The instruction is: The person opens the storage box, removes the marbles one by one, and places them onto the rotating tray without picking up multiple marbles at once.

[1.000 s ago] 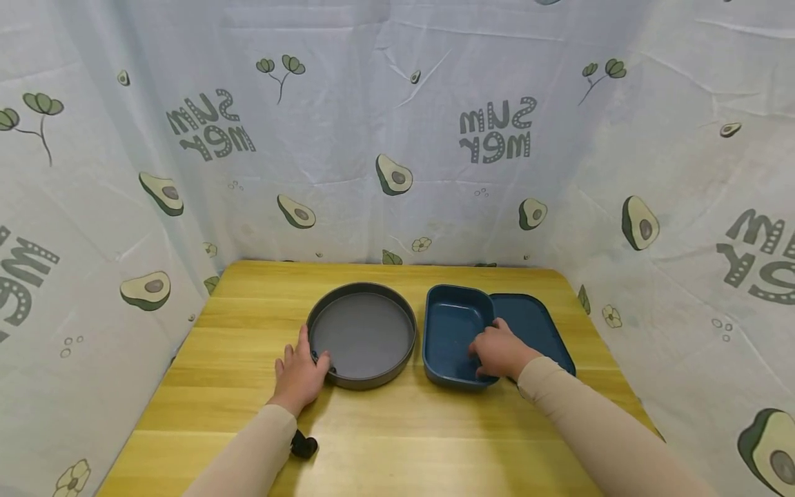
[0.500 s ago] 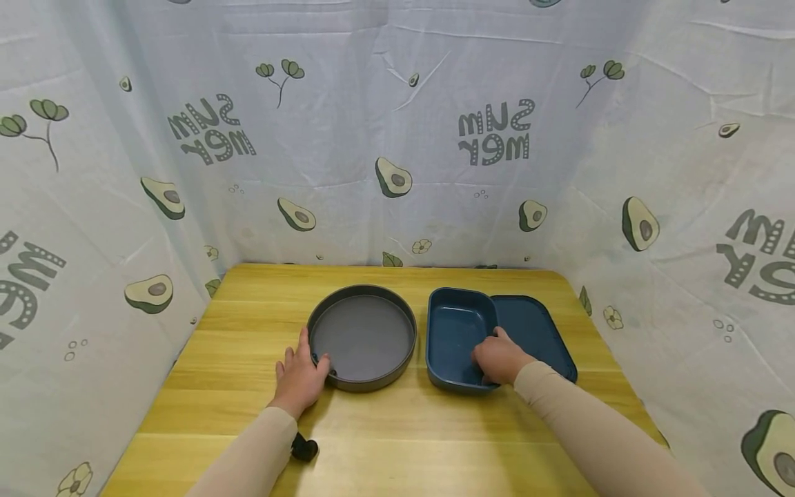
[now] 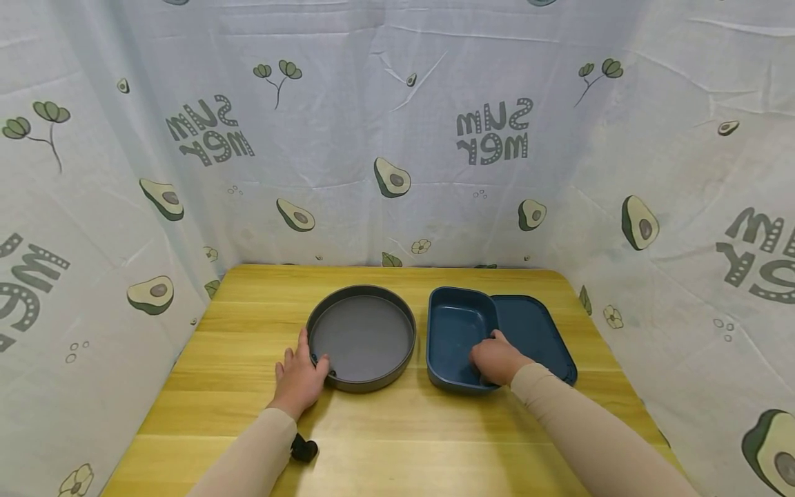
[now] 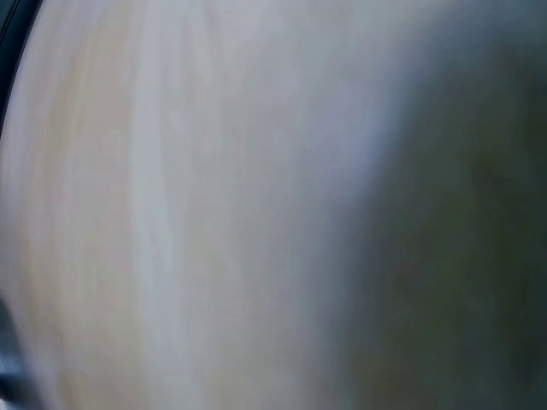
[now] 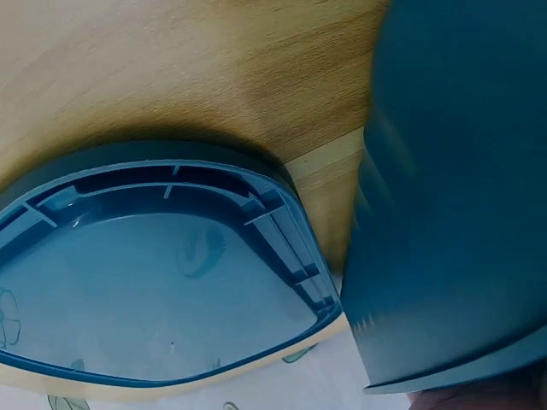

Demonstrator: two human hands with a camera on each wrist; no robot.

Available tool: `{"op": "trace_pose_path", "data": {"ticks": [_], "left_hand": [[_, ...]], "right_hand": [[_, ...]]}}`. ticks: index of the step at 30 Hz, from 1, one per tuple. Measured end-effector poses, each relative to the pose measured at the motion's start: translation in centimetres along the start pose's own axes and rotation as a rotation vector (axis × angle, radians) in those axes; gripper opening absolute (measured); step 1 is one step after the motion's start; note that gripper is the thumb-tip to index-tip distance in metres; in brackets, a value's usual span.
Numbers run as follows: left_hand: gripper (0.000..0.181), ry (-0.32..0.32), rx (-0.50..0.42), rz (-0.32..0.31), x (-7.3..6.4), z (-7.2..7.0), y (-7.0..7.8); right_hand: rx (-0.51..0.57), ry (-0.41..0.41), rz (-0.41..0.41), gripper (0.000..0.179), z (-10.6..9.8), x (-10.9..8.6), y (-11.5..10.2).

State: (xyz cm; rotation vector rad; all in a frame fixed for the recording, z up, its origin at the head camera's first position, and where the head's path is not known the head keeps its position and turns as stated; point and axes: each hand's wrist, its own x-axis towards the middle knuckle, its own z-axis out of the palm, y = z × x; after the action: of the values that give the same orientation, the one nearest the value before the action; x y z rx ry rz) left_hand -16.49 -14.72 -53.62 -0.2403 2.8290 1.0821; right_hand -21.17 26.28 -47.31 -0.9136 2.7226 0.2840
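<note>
A grey round pan (image 3: 363, 338) lies on the wooden table. My left hand (image 3: 298, 378) rests at its near-left edge, fingers spread, thumb over the rim; what lies under the palm is hidden. To the right stands a dark blue rectangular box (image 3: 452, 331). With fingers curled over its near-right wall, my right hand (image 3: 499, 359) grips it. The right wrist view shows the box's outer side (image 5: 461, 196) and a little skin at the bottom edge. A matching blue lid (image 3: 531, 331) lies right of the box, its ribbed inner rim (image 5: 282, 231) facing up.
Beside the left sleeve, a short black piece with a rounded end (image 3: 304, 450) shows on the table (image 3: 385, 449). White printed curtains (image 3: 348, 138) hang at the back and sides. The left wrist view is blurred.
My right hand's fingers have curled in more at the box wall, and the box has shifted slightly right. The left hand stays at the pan. The head view has tilted slightly.
</note>
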Motion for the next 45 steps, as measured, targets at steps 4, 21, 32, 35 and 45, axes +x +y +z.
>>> {"op": "trace_pose_path", "data": {"ticks": [4,21,32,35,45], "left_hand": [[0.086,0.001,-0.001,0.001,0.01,0.01,0.03],[0.085,0.007,-0.007,0.004,-0.12,-0.07,0.19],[0.085,0.011,-0.006,0.007,-0.12,-0.02,0.08],[0.086,0.008,-0.005,0.006,-0.08,0.06,0.01],[0.086,0.007,-0.004,0.001,-0.07,-0.05,0.10]], "right_hand": [[0.017,-0.003,0.010,0.025,0.21,0.17,0.04],[0.025,0.034,0.008,0.021,0.17,0.05,-0.12],[0.072,0.044,0.005,0.020,0.46,0.16,0.13],[0.125,0.040,0.026,0.014,0.51,0.22,0.20],[0.254,0.068,0.069,0.005,0.12,0.70,0.20]]}}
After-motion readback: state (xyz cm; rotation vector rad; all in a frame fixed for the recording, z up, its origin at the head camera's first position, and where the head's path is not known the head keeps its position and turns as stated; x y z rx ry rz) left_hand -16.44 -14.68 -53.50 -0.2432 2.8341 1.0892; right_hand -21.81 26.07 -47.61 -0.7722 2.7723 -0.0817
